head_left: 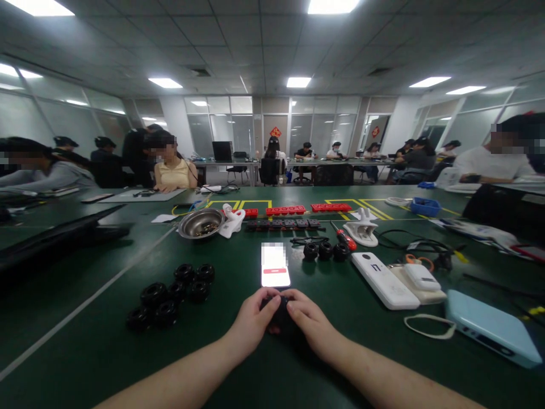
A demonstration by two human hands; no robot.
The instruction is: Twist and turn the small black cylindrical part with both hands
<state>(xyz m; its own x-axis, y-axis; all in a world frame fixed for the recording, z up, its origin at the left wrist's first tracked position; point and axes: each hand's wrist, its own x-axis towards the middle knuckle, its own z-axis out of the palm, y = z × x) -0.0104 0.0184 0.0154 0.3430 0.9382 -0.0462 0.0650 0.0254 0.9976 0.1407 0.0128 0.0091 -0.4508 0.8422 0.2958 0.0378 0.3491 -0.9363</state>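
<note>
Where both hands meet, black wheel [279, 311] clamped between left hand [255, 319] and right hand [307, 321], phone [275, 266] just beyond

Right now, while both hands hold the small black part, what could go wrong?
1. The small black part is pinched between the left hand and the right hand; if the grip slips, it may roll away across the green table.
2. The lit phone lies just beyond the hands, so a forward push could knock it.
3. The loose black wheels on the left could scatter if a forearm brushes them.
</note>
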